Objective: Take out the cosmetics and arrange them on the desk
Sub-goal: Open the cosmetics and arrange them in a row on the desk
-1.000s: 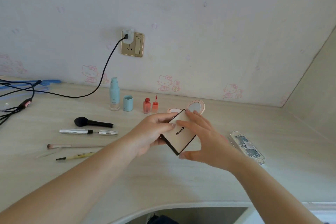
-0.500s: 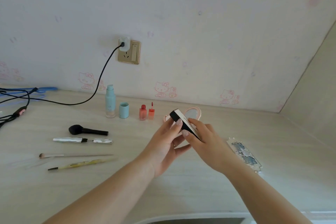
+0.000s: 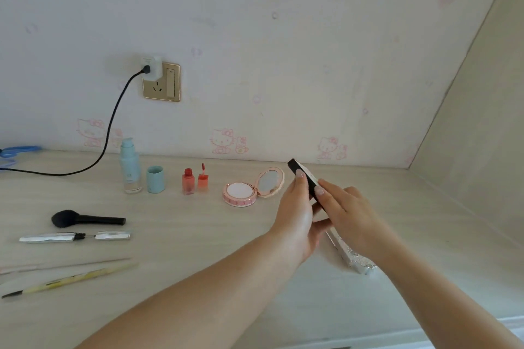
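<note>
Head view. Both hands are raised above the pale wood-grain desk [image 3: 198,235], holding between them a flat rectangular palette case with a black edge and a white face [image 3: 304,176], turned edge-on and tilted. The left hand [image 3: 295,212] grips it from the left, fingers extended along its side with one fingertip near the upper end. The right hand [image 3: 346,210] holds it from the right, fingers curled over the lower part. The case is in the air, clear of the desk, just right of a round pink compact with its mirror lid open [image 3: 252,187].

Along the wall stand a tall pale-blue pump bottle [image 3: 130,167], its pale-blue cap [image 3: 155,179] beside it, and a small red lip-tint bottle [image 3: 188,181] with its applicator cap [image 3: 203,178] just to the right. Further left and nearer lie a black powder brush [image 3: 85,219], a silver mascara tube pulled apart [image 3: 73,236], a thin brush [image 3: 71,263] and a yellow brow pencil [image 3: 71,279], roughly parallel. A clear patterned pouch [image 3: 351,258] lies under the right wrist. A black cable [image 3: 110,127] runs to a gold wall socket [image 3: 161,82].
</note>
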Demonstrator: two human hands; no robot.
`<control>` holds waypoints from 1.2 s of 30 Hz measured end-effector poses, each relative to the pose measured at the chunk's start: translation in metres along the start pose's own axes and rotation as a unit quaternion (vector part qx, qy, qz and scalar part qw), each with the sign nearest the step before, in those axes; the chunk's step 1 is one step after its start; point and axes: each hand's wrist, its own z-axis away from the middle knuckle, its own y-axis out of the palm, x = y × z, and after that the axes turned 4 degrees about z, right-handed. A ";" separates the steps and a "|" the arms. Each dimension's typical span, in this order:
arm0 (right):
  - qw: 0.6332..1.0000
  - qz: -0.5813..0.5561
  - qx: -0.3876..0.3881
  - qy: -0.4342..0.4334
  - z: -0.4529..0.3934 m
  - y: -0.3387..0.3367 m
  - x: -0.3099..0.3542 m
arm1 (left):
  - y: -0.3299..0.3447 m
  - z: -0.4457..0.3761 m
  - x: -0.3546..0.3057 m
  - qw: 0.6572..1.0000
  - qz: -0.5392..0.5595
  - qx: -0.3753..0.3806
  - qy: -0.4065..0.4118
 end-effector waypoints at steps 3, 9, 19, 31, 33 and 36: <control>0.999 0.027 0.001 0.021 -0.018 -0.015 -0.018 | 0.022 -0.024 0.007 1.000 -0.006 -0.024 -0.017; 0.997 -0.007 -0.026 0.075 -0.053 -0.035 -0.041 | 0.047 -0.063 0.007 0.999 0.016 -0.032 -0.022; 0.991 0.102 0.066 0.053 -0.093 -0.039 -0.058 | 0.064 -0.105 0.007 0.997 0.040 -0.044 -0.045; 0.938 -0.263 0.032 0.222 -0.113 -0.040 -0.076 | 0.031 -0.137 0.005 0.991 0.058 -0.084 -0.083; 0.912 -0.320 0.013 0.256 -0.117 -0.036 -0.092 | 0.022 -0.139 0.005 0.991 0.063 -0.078 -0.085; 0.889 -0.366 -0.030 0.273 -0.117 -0.020 -0.105 | 0.012 -0.141 0.005 0.994 0.039 -0.067 -0.079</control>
